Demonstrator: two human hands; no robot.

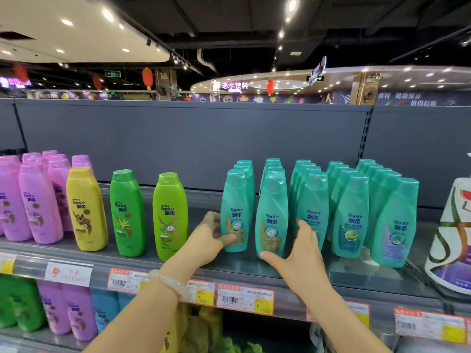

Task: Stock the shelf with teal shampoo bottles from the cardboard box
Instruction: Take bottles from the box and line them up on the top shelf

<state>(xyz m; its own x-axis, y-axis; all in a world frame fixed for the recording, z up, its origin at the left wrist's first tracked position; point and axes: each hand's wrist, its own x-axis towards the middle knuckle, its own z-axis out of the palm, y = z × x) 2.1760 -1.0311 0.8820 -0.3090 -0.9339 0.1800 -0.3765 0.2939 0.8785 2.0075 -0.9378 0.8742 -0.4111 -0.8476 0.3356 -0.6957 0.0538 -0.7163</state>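
Head view was looking straight at the shelf (293, 272), and both hands were up on it. The left hand (207, 238) had its fingers curled around the lower part of the leftmost teal shampoo bottle (234, 212), thumb across the front label, so it was gripping that one. The right hand (300, 253) was spread around the base of the next teal bottle (271, 217), thumb stretched under its front and fingers reaching past its right side. Looked more like a loose cradle than a tight pinch, though the fingertips were partly hidden behind the bottle, so I'm not totally sure.

Both bottles stood upright near the front edge of the shelf, at the head of rows of the same teal stuff. More teal rows (356, 207) ran back toward the rear panel (193, 138) further right, packed touching each other.

Toward the left end of the shelf there was a lime green bottle (170, 217), a darker green bottle (127, 212), a yellow bottle (86, 210) and a bunch of pink bottles (33, 200), all upright. A pale bracelet (170, 282) sat on the left wrist. Price tags (244, 299) lined the front edge, and a big white patterned container (453, 238) stood at the right end.
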